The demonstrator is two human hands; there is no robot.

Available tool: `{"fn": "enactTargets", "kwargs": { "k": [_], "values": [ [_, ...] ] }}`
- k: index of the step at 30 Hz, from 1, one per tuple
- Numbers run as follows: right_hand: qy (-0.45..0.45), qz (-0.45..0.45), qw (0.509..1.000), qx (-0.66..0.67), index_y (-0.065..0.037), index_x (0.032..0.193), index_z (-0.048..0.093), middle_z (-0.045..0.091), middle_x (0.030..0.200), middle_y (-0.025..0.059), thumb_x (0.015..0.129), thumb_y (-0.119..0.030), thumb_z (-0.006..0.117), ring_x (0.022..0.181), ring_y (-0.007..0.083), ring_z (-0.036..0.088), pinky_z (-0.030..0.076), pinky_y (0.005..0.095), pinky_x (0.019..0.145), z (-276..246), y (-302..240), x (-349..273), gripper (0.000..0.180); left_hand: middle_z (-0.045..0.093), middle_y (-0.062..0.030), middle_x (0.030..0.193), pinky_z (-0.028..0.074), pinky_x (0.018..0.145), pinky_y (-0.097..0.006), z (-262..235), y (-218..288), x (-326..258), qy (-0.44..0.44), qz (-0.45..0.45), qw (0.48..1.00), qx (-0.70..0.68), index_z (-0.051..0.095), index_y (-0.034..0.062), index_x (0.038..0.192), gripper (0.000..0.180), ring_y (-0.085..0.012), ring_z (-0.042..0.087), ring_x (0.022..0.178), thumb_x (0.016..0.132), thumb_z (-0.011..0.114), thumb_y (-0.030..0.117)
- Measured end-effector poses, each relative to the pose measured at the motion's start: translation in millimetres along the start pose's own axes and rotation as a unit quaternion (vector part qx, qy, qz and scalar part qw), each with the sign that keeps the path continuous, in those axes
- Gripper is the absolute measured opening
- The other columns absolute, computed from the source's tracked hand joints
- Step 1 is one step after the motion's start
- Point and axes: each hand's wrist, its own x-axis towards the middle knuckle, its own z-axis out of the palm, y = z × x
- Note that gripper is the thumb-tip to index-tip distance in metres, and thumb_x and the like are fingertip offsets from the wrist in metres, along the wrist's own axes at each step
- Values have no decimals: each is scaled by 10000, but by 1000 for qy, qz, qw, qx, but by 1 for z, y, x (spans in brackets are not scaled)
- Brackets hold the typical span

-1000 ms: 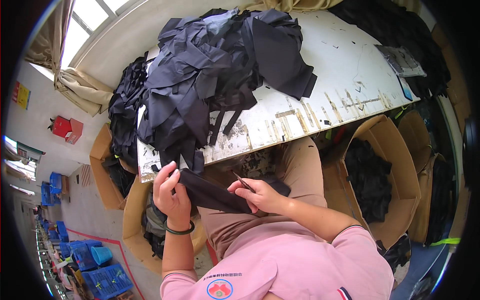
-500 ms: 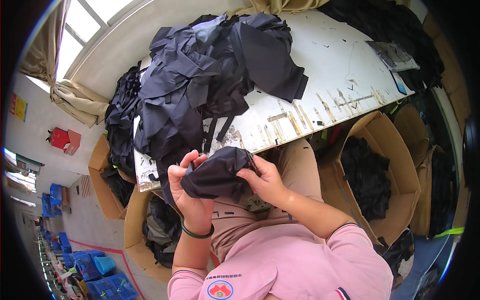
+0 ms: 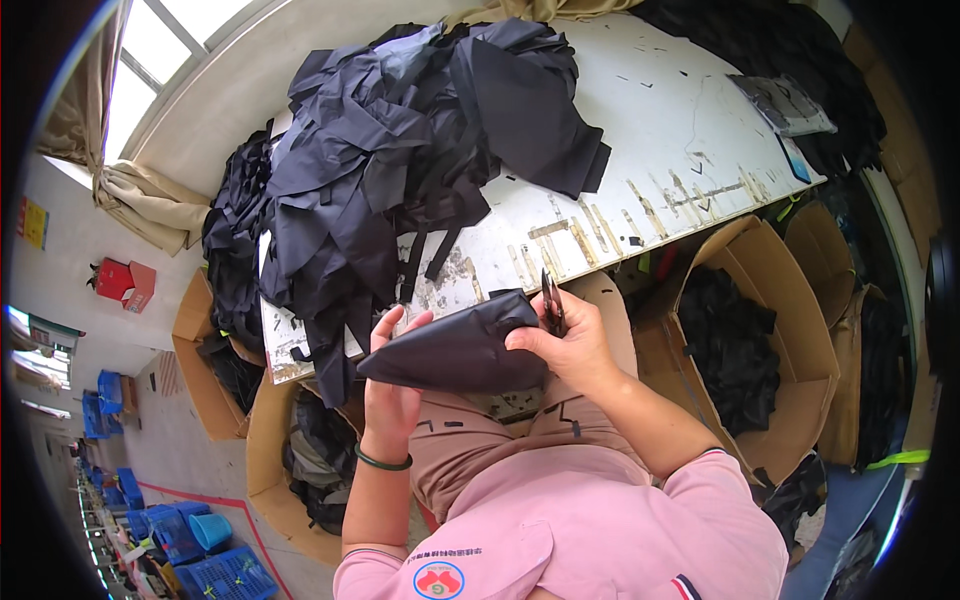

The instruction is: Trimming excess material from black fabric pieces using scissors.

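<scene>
A folded piece of smooth black fabric [image 3: 455, 350] stretches between my hands above my lap, its narrow tip pointing left. My right hand [image 3: 575, 345] pinches its right end, thumb on the near side. Dark metal thread snips [image 3: 552, 305] are also in that hand, blades pointing up and away. Behind the fabric's left part is my left hand [image 3: 392, 408], fingers stretched out with tips showing above the upper edge. The fabric crosses its palm and hides part of the fingers.
A white worktable [image 3: 660, 110] with worn marks lies ahead, bearing a large heap of black fabric pieces [image 3: 370, 160]. Cardboard boxes with dark pieces stand at my right [image 3: 800, 370] and left [image 3: 265, 470]. A clear plastic bag [image 3: 785, 105] lies at the table's far right.
The black fabric has been drawn out flatter and longer toward the left. My right hand has moved slightly right, and the snips now show clearly. My left fingers have straightened.
</scene>
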Motion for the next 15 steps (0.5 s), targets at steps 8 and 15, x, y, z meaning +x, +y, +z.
{"fn": "enactTargets", "kwargs": {
  "k": [8, 15],
  "values": [
    [-27, 112, 991, 65, -77, 857, 574, 506, 630, -72, 810, -111, 763, 484, -7, 402, 314, 176, 416, -2, -4, -11, 198, 585, -148, 1070, 431, 955, -383, -6, 23, 1, 307, 360, 846, 244, 517, 20, 1121, 227, -252, 567, 1034, 948, 509, 167],
    [-60, 81, 995, 22, -67, 803, 560, 467, 611, -74, 815, -124, 762, 528, -9, 393, 309, 184, 465, 12, -11, -23, 210, 630, -92, 1096, 326, 1051, -509, 62, 35, -6, -113, 283, 723, 620, 578, 60, 1134, 478, -273, 587, 1038, 745, 784, 245]
  ]
}}
